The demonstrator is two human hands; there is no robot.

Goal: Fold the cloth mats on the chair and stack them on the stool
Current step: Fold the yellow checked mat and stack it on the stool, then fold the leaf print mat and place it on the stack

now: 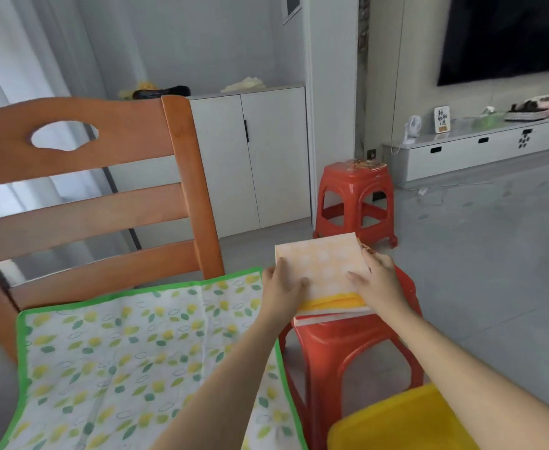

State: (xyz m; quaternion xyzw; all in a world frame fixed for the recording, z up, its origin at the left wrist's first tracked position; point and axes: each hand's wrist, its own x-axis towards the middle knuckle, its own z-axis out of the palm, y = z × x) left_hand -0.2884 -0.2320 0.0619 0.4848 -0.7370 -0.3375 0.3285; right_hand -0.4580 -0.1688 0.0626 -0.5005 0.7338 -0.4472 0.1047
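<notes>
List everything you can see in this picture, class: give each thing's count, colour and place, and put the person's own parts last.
folded mat: one, orange with pale dots, top of the stack on the near stool
mat underneath: one, red edge showing, on the near stool
spread mat: one, white with a leaf print and green border, on the chair seat
chair: one, orange-brown wood, left
near stool: one, red plastic, right of the chair
far stool: one, red plastic, by the wall
yellow object: one, bottom right corner
cupboard: one, white, behind the chair
screen: one, black, wall at right
left hand: fingers flat on the folded mat
right hand: fingers flat on the folded mat
</notes>
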